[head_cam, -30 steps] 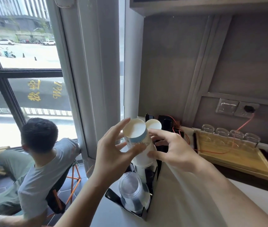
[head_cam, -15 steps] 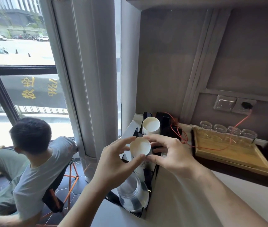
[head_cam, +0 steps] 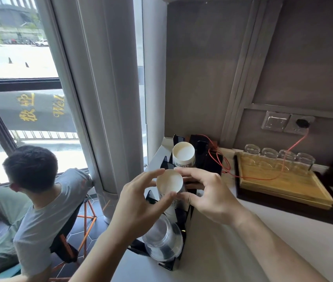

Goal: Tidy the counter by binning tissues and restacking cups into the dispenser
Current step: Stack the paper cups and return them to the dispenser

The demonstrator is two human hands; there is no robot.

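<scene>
A black cup dispenser stands at the counter's left edge with three slots. An upside-down white paper cup stack sits in the middle slot. My left hand grips its left side with thumb and fingers. My right hand holds its right side. A second white paper cup stack fills the far slot. Clear plastic cups lie in the near slot.
A wooden tray with several upturned glasses stands at the right, crossed by an orange cable from the wall socket. A person sits left of the counter beside a grey column.
Both hands have lowered the paper cup stack into the dispenser's middle slot; it stood higher and tilted a second ago. The view has shifted slightly.
</scene>
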